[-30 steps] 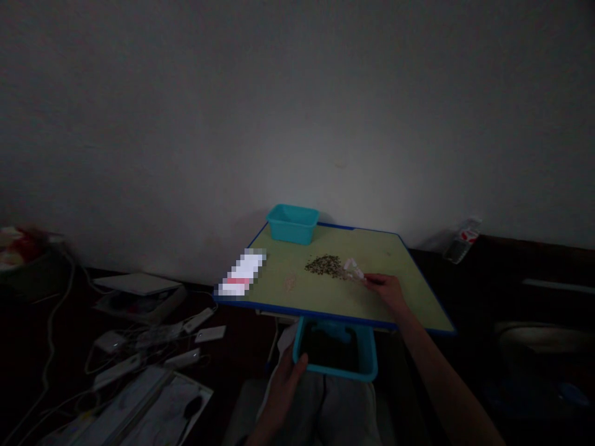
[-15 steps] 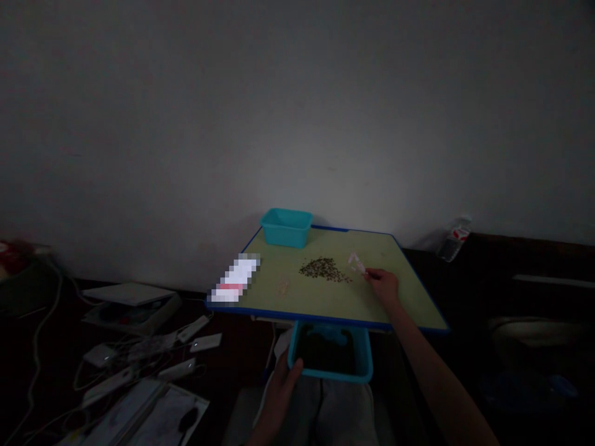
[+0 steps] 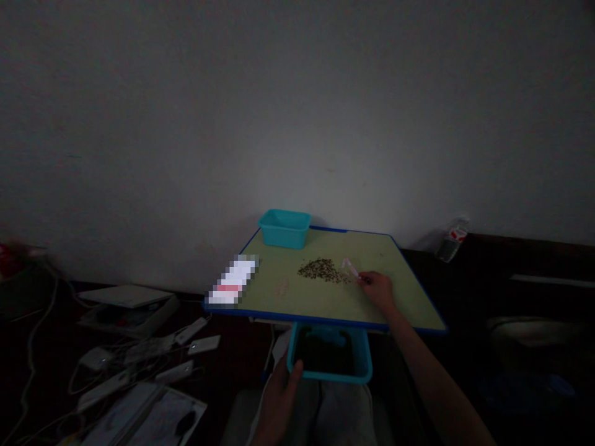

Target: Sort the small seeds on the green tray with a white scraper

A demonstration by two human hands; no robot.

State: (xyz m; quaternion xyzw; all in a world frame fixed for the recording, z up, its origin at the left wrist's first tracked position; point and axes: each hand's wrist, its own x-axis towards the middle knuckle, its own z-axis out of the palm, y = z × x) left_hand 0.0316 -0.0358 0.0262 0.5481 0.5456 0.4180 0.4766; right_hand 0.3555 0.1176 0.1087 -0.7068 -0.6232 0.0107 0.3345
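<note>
A pale, see-through piece (image 3: 349, 267) is held in a pinching grip by the right hand (image 3: 377, 289), just beside the right edge of a spread of small dark bits (image 3: 320, 269) on the worktop (image 3: 334, 303); whether the bits are touched cannot be told. The near-left side of a lower blue tub (image 3: 364, 353) is clasped by the left hand (image 3: 279, 390), below the worktop's near edge. Dark contents (image 3: 325, 356) are noted inside.
</note>
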